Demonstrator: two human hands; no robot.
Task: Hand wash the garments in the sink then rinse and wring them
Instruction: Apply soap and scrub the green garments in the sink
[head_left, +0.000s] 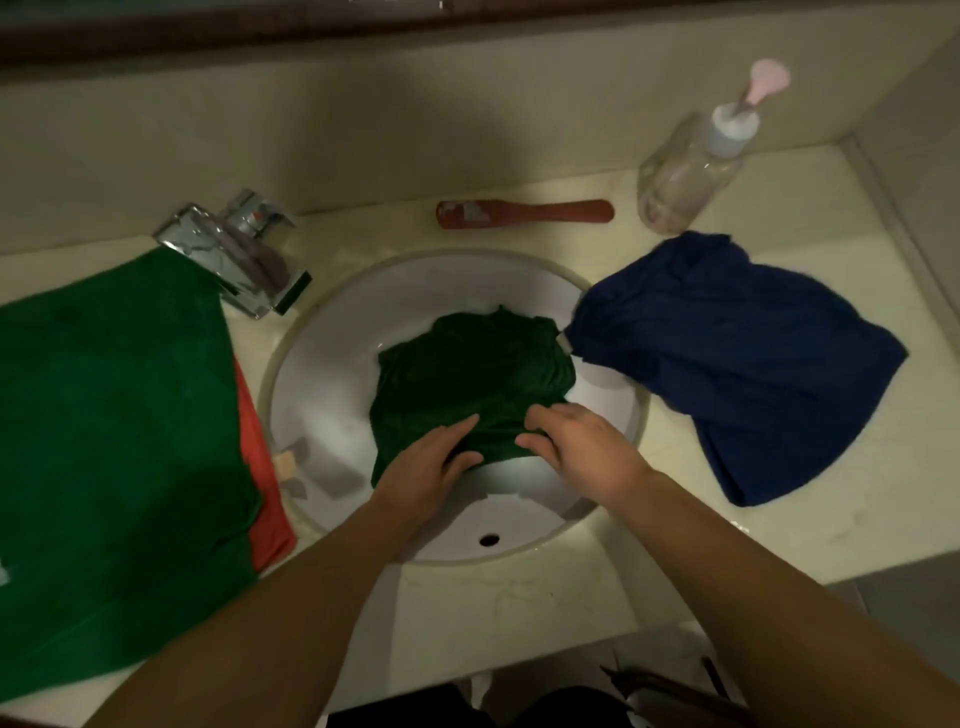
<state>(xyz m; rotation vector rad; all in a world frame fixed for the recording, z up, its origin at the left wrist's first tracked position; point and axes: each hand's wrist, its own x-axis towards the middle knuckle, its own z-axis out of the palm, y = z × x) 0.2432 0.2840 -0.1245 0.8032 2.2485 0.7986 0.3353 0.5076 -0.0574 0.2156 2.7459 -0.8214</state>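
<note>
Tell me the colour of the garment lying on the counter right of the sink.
The garment is plain navy blue; the head view shows it.

**Single view, head-worn, wide-angle.** We look forward and steeply down from above the near edge of the counter (519, 597), at close range. The sink (311, 364) fills the middle of the picture. The wearer's forearms enter from the bottom edge, and the left hand (431, 467) and right hand (582, 447) grip the green garment (467, 374) near its centre. The counter's far edge and the wall (415, 135) behind it curve across the top. We see the counter's right end; the frame cuts its left end.
</note>
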